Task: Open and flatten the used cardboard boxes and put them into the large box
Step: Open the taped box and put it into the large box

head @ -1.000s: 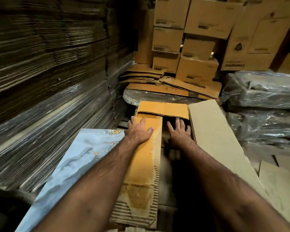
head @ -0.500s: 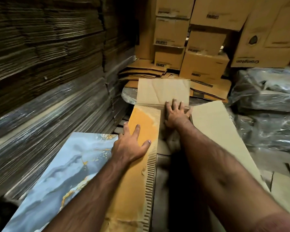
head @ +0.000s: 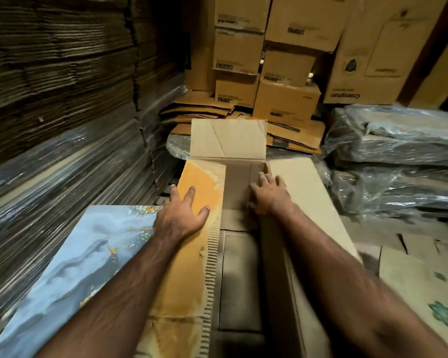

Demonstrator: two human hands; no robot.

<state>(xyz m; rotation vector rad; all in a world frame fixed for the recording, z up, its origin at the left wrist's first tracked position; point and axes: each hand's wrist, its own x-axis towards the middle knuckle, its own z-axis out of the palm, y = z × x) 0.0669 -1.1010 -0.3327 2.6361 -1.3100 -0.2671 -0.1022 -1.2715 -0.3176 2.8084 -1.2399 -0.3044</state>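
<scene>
Cardboard is lying flattened inside the large box (its flaps folded outward). The left hand is pressing the orange left flap with straight, spread fingers. The right hand is resting inside by the far right corner, fingers extended, gripping nothing.

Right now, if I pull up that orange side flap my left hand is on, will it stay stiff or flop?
The orange flap is long and narrow, so it would probably sag. Its facing is torn off along one edge, baring the fluting, so likely weaker there. Your left hand lies flat on it.
</scene>
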